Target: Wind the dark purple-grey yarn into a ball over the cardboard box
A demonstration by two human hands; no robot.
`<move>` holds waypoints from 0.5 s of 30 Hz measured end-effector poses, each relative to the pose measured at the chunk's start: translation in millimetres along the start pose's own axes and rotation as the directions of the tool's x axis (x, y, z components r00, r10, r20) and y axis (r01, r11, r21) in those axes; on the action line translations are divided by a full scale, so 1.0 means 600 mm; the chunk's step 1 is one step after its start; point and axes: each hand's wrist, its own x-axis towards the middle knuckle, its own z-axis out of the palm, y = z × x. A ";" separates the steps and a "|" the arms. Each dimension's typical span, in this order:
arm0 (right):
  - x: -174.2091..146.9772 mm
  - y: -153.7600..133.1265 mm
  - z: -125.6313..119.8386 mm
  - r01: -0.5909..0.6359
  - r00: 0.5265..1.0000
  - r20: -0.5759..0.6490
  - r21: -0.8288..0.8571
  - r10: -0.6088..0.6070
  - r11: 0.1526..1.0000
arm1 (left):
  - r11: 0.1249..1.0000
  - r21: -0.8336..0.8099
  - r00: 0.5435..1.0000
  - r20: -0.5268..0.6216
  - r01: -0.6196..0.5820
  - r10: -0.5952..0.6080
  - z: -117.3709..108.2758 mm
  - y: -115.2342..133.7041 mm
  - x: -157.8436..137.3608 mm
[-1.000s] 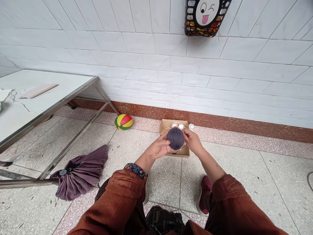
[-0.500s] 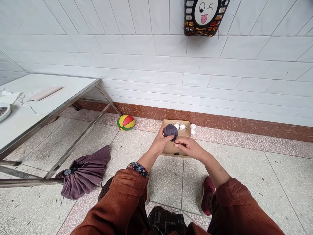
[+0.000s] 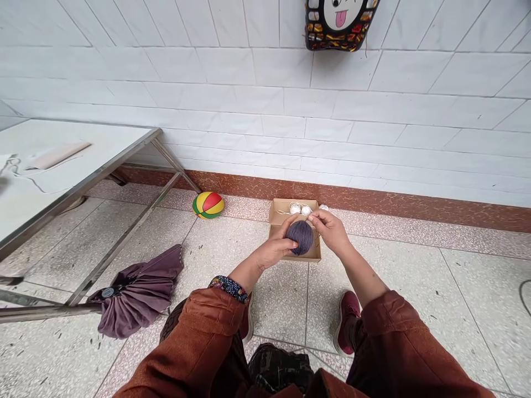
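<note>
My left hand (image 3: pixel 277 246) is wrapped round a dark purple ball of yarn (image 3: pixel 300 237), its thumb pressed on the near side. At the ball's upper right, my right hand (image 3: pixel 330 228) is closed in a pinch on a thin yarn strand that barely shows. Both hands are above an open cardboard box (image 3: pixel 275 207) on the floor. Small white yarn balls (image 3: pixel 306 210) lie in its far part, with a loose white strand beside them. The ball and my hands cover much of the box's near half.
Left stands a metal-framed table (image 3: pixel 103 132) with a rolled pinkish item on top. A colourful ball (image 3: pixel 208 205) and a folded purple umbrella (image 3: pixel 145 293) are on the floor. A black basket (image 3: pixel 338 41) hangs on the tiled wall. My shoes flank the space before the box.
My right hand has moved from the purple ball's lower right up to its upper right. The ball has shifted slightly right and down in my left hand. The view has shifted a little.
</note>
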 end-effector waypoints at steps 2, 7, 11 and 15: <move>-0.001 0.005 0.008 -0.049 0.998 0.044 -0.012 0.049 0.999 | 0.996 -0.088 1.000 0.007 -0.022 0.023 -0.001 0.004 -0.001; -0.007 0.004 0.029 -0.016 0.990 0.142 -0.082 0.028 0.997 | 0.960 -0.258 0.993 -0.069 -0.107 0.093 -0.003 0.013 0.002; -0.007 0.004 0.030 -0.010 0.993 0.119 -0.113 0.024 0.993 | 0.966 -0.248 0.997 -0.032 -0.079 0.073 -0.005 0.011 0.001; -0.004 0.011 0.021 -0.022 0.999 0.035 -0.147 0.027 0.989 | 0.984 -0.175 0.997 0.054 -0.036 0.046 0.001 0.006 -0.003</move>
